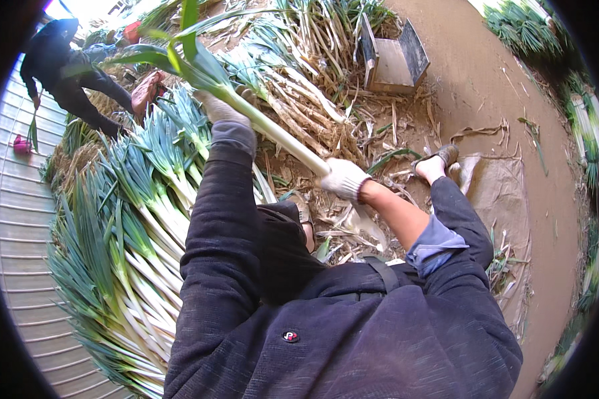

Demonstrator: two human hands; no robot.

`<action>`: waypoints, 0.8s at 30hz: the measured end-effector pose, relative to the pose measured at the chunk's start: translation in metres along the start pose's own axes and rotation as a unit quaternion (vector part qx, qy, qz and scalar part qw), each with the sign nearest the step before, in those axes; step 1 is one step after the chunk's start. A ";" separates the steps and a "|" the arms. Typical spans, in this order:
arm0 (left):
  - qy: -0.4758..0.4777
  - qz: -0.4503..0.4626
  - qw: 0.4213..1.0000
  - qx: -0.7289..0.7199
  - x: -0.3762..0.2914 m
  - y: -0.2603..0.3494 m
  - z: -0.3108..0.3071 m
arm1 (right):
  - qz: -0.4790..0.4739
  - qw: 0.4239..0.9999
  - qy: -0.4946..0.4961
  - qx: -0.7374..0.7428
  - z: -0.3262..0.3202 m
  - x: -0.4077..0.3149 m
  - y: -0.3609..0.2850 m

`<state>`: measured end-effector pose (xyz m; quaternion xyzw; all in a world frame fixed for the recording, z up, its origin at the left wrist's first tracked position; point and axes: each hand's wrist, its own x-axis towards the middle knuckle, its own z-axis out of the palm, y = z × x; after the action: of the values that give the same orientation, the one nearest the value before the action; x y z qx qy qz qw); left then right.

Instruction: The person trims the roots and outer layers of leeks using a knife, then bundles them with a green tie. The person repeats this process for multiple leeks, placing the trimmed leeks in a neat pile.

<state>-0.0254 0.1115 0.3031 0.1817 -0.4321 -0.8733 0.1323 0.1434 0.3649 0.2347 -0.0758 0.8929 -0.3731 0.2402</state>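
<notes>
My left hand point(224, 108), in a white knit glove, grips a thick green onion or leek stalk point(274, 130) just below its green leaves. The lower white end of the stalk is in my right hand point(343, 178), also gloved. The stalk slants across in front of me, leaves toward the upper left. To my left lies a long row of cleaned stalks with white shafts point(147, 294). Beyond my hands is a pile of uncleaned stalks with brown, dry outer skins and roots point(299, 112). Peeled skins point(349, 224) litter the ground between my legs.
A wooden open-topped box or stand point(394, 62) stands beyond the pile. A flattened sack point(499, 194) lies by my right foot. At the upper left a person in dark clothes point(75, 75) bends near a corrugated wall point(22, 224). More green bundles point(529, 30) line the right side.
</notes>
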 end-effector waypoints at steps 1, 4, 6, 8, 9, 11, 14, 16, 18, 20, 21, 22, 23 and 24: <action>0.008 -0.060 0.998 -0.022 -0.007 -0.012 0.003 | 0.016 0.998 0.064 -0.001 0.004 0.008 -0.007; 0.040 -0.137 0.989 0.040 -0.012 -0.043 0.013 | 0.025 0.994 0.104 0.003 0.006 0.022 -0.016; 0.095 -0.137 0.984 0.066 -0.009 -0.049 0.014 | -0.009 0.993 0.032 0.113 0.011 0.015 -0.013; 0.103 -0.114 0.984 0.095 -0.004 -0.046 0.012 | 0.006 0.977 -0.054 0.205 0.016 -0.004 -0.001; 0.117 -0.122 0.980 0.109 -0.002 -0.042 0.010 | 0.027 0.969 -0.057 0.239 0.022 -0.019 0.008; 0.112 -0.140 0.981 0.080 -0.003 -0.033 0.005 | -0.026 0.982 0.005 0.186 0.038 -0.036 0.021; 0.165 -0.061 0.983 0.050 0.003 -0.010 -0.002 | 0.035 0.998 0.056 -0.006 0.055 -0.083 0.062; 0.185 -0.027 0.981 0.050 0.014 0.005 -0.014 | 0.097 0.989 0.003 -0.116 0.063 -0.111 0.101; 0.177 0.007 0.984 0.030 0.029 0.020 -0.033 | 0.152 0.973 -0.091 -0.147 0.065 -0.145 0.153; 0.238 0.011 0.970 0.043 0.053 0.035 -0.046 | 0.200 0.953 -0.140 -0.177 0.068 -0.172 0.198; 0.238 0.029 0.969 0.051 0.059 0.040 -0.057 | 0.251 0.924 -0.185 -0.222 0.075 -0.166 0.209; 0.243 0.043 0.967 0.063 0.061 0.045 -0.068 | 0.236 0.923 -0.195 -0.235 0.078 -0.161 0.215; 0.245 0.047 0.966 0.074 0.062 0.051 -0.079 | 0.220 0.924 -0.203 -0.238 0.080 -0.149 0.213; 0.239 0.061 0.966 0.073 0.061 0.057 -0.088 | 0.188 0.942 -0.128 -0.247 0.080 -0.135 0.204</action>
<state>-0.0379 -0.0079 0.2877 0.3682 -0.4605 -0.7608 0.2711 0.3094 0.5016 0.0936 -0.0108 0.9167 -0.0757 0.3921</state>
